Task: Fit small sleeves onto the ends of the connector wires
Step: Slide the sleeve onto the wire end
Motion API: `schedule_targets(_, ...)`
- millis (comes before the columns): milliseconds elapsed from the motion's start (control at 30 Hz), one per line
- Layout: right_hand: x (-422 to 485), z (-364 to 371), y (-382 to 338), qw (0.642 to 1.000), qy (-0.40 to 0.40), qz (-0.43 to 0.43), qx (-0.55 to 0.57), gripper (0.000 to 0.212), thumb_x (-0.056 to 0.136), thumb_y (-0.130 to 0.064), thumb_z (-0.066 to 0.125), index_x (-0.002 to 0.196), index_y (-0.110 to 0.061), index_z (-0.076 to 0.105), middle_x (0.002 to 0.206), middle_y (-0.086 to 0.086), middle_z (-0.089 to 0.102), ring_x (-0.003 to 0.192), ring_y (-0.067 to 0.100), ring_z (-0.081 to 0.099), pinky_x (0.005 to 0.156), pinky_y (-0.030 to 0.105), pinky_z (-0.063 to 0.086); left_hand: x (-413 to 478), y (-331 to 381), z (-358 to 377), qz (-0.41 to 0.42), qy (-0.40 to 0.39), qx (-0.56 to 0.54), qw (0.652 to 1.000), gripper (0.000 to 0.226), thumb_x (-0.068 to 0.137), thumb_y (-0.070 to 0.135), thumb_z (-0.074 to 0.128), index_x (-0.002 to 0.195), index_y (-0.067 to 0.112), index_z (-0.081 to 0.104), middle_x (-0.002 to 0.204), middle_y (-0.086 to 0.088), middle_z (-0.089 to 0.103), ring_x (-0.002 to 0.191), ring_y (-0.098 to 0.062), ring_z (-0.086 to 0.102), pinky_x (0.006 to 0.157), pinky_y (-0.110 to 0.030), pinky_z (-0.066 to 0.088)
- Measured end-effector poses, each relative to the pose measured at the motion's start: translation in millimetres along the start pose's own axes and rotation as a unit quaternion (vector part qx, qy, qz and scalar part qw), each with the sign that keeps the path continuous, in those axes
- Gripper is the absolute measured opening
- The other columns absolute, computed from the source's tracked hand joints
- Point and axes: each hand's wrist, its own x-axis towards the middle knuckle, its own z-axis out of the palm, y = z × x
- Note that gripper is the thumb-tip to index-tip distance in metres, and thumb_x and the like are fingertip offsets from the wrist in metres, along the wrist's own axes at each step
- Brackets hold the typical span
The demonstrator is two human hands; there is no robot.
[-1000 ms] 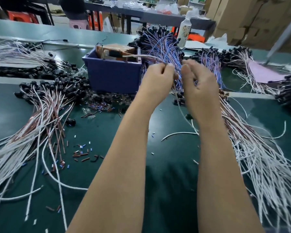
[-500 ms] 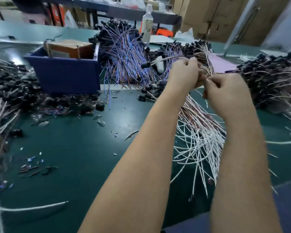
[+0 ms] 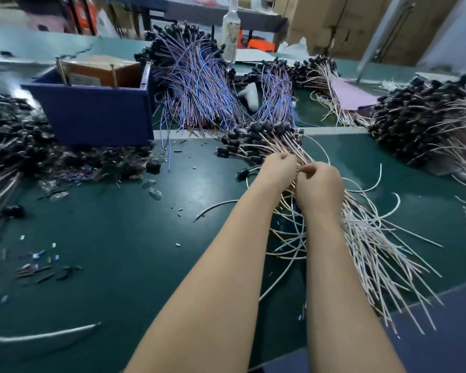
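Left hand (image 3: 279,168) and right hand (image 3: 319,187), fingers curled, pinch strands of the wire bundle (image 3: 366,238) lying beneath them; both have dropped from mid-air.

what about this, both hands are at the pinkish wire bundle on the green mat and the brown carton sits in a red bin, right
Not quite. In the head view the brown carton sits in a blue bin, not red. The rest holds: the left hand and right hand are both at the pinkish wire bundle on the green mat.
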Motion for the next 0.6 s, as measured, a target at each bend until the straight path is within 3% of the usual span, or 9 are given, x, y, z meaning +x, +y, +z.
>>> schedule_targets(100,-4.4,0.1,-15.6,0.997,0.035,-0.04,0.061,0.023,0.089,-0.012,0.05,0.103,-0.013,0.068,0.106,0.012,0.066,0.101,0.028,0.058,0.079,0.03,0.043,-2.1,2.3,-11.8,0.018,0.042,-0.02,0.999,0.016,0.094,0.011,0.045,0.093,0.008,0.06,0.098,-0.013,0.061,0.089,-0.022,0.055,0.08,-0.034,0.046)
schedule_targets(200,-14.2,2.1,-44.4,0.985,0.011,-0.098,0.142,0.018,0.088,-0.012,0.053,0.097,-0.011,0.069,0.092,0.005,0.067,0.086,0.02,0.059,0.071,0.023,0.039,-11.3,13.2,-36.5,0.069,0.106,-0.039,0.991,0.019,0.094,0.01,0.045,0.102,0.003,0.061,0.092,-0.01,0.059,0.082,-0.019,0.052,0.075,-0.028,0.042)
schedule_targets(300,-28.6,11.3,-79.4,0.967,-0.069,-0.15,0.192,0.013,0.087,-0.015,0.058,0.094,-0.012,0.068,0.081,-0.001,0.064,0.078,0.013,0.058,0.07,0.021,0.041,-25.6,24.8,-72.6,0.11,0.185,-0.086,0.973,0.023,0.093,0.006,0.045,0.11,0.0,0.059,0.087,-0.006,0.056,0.08,-0.017,0.051,0.074,-0.024,0.045)
schedule_targets(367,-39.0,24.4,-101.4,0.953,-0.14,-0.177,0.204,0.011,0.086,-0.015,0.06,0.094,-0.013,0.068,0.085,0.004,0.068,0.079,0.014,0.061,0.077,0.027,0.047,-37.8,29.7,-100.8,0.127,0.241,-0.121,0.955,0.022,0.093,0.005,0.044,0.109,0.003,0.058,0.077,0.0,0.051,0.067,-0.011,0.049,0.057,-0.011,0.042)
schedule_targets(467,-59.5,51.2,-133.2,0.925,-0.24,-0.173,0.237,0.013,0.087,-0.014,0.061,0.096,-0.009,0.068,0.092,0.013,0.07,0.081,0.021,0.064,0.086,0.039,0.052,-58.2,32.9,-145.9,0.144,0.337,-0.139,0.92,0.018,0.094,0.008,0.044,0.106,0.008,0.057,0.074,0.005,0.05,0.057,-0.004,0.045,0.045,-0.01,0.037)
schedule_targets(533,-79.5,71.5,-154.6,0.906,-0.291,-0.186,0.246,0.014,0.087,-0.013,0.06,0.097,-0.009,0.069,0.087,0.011,0.069,0.08,0.023,0.063,0.082,0.037,0.052,-71.2,33.5,-175.9,0.159,0.391,-0.156,0.893,0.016,0.094,0.008,0.044,0.105,0.009,0.055,0.078,0.004,0.051,0.063,-0.006,0.048,0.053,-0.011,0.041)
schedule_targets(600,-104.2,90.1,-174.7,0.877,-0.342,-0.221,0.254,0.01,0.087,-0.011,0.059,0.084,-0.013,0.068,0.074,0.002,0.064,0.068,0.014,0.058,0.069,0.024,0.049,-83.0,34.8,-202.0,0.174,0.424,-0.184,0.87,0.012,0.094,0.008,0.043,0.101,0.011,0.053,0.087,0.0,0.055,0.077,-0.014,0.054,0.072,-0.023,0.048)
